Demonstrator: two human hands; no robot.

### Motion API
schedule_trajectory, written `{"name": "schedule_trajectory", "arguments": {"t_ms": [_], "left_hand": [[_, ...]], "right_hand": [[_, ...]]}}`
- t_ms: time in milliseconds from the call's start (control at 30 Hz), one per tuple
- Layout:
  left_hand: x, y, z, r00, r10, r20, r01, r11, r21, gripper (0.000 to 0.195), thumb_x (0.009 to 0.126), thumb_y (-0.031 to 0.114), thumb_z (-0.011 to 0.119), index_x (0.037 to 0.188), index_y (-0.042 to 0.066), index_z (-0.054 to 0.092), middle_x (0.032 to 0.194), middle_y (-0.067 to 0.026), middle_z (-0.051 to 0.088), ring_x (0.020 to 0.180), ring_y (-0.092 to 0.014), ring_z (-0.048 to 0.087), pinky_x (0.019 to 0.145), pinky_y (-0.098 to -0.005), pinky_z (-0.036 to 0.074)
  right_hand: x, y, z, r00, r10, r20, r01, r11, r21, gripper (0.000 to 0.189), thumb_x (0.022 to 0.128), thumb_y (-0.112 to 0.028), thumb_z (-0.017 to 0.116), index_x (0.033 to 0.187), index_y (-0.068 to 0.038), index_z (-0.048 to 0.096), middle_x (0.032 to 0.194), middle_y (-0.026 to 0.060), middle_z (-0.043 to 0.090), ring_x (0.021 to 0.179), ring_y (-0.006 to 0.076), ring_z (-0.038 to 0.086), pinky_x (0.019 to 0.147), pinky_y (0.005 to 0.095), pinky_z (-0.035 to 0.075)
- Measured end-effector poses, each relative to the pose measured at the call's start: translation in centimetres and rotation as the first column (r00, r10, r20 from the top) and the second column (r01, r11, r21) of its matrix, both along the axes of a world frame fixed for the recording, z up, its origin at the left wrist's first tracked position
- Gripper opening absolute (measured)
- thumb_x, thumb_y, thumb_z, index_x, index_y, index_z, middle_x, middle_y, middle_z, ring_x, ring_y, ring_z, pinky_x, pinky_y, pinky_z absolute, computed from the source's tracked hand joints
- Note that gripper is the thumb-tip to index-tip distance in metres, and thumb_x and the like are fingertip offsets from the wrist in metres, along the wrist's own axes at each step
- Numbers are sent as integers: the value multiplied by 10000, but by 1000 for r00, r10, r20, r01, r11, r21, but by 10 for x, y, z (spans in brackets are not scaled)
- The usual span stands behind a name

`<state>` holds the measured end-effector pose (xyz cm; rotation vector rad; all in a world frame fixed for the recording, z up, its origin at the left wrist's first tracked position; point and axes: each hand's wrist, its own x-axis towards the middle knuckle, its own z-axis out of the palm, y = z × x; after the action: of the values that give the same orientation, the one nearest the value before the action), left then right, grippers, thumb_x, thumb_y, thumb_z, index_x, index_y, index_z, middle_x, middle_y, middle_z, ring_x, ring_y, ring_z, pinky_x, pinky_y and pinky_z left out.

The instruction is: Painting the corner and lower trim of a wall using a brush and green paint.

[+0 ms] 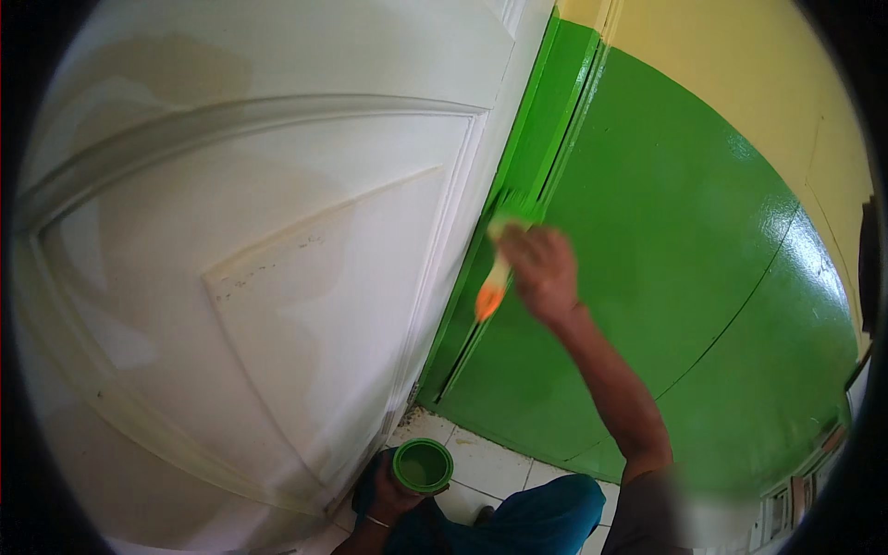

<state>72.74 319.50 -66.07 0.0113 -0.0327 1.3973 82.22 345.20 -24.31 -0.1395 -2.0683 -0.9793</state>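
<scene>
My right hand [544, 274] grips a paintbrush [498, 267] with a pale handle tipped in orange. Its bristles, blurred and green, lie against the green door frame [548, 118], between the white door and the wall. Low in the picture, my left hand [397, 485] holds a round paint can [423, 466] from its side. Green paint coats the can's rim, and the can's mouth is uncovered. The contents look dull green, though their level is hard to tell.
At left stands a white panelled door [312, 208] with patchy beige areas. The wall [666, 229] is glossy green below and yellow [749, 62] above, with thin cracks. White floor tiles [489, 454] show around my bent knees. Framed objects [784, 513] line the lower right edge.
</scene>
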Motion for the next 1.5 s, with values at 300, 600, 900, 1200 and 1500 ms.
{"name": "schedule_trajectory", "arguments": {"t_ms": [300,600,900,1200,1500], "left_hand": [[3,-3,-3,996,39,-83,-41,999,-24,780,933,712,481,1512,190,479,1563,-154,467,1450,-429,414,1149,-794,187],[2,-1,2,986,54,-155,-58,998,-23,844,908,734,502,1532,169,450,1585,-163,432,1467,-433,382,1153,-783,206],[-1,1,-1,996,-13,89,8,999,54,893,906,743,498,1568,151,401,1625,-178,372,1496,-451,325,1171,-767,194],[-3,1,-3,899,-135,417,73,984,161,880,918,747,485,1564,155,406,1627,-182,366,1506,-449,308,1172,-780,167],[-2,-7,26,981,70,-179,-81,995,-50,812,924,722,472,1530,182,458,1596,-146,429,1486,-425,359,1155,-798,166]], "right_hand": [[8,-10,-199,935,144,324,34,873,-487,525,732,-28,692,1251,-105,679,1060,81,718,918,258,642,758,417,529],[-7,19,12,953,6,-304,-140,898,-418,313,788,51,766,1065,-75,696,963,122,708,867,325,682,763,438,560],[-9,17,197,869,-82,-489,-23,978,-206,253,844,-69,785,1090,-59,728,974,140,703,839,323,677,747,419,548],[-3,9,169,992,-36,-119,62,971,231,360,768,-51,721,1111,-162,718,1138,21,734,1061,225,638,880,433,457],[16,-17,17,947,34,318,14,989,-147,337,743,-85,749,1077,-105,708,1089,51,738,968,219,653,800,397,518]]}}
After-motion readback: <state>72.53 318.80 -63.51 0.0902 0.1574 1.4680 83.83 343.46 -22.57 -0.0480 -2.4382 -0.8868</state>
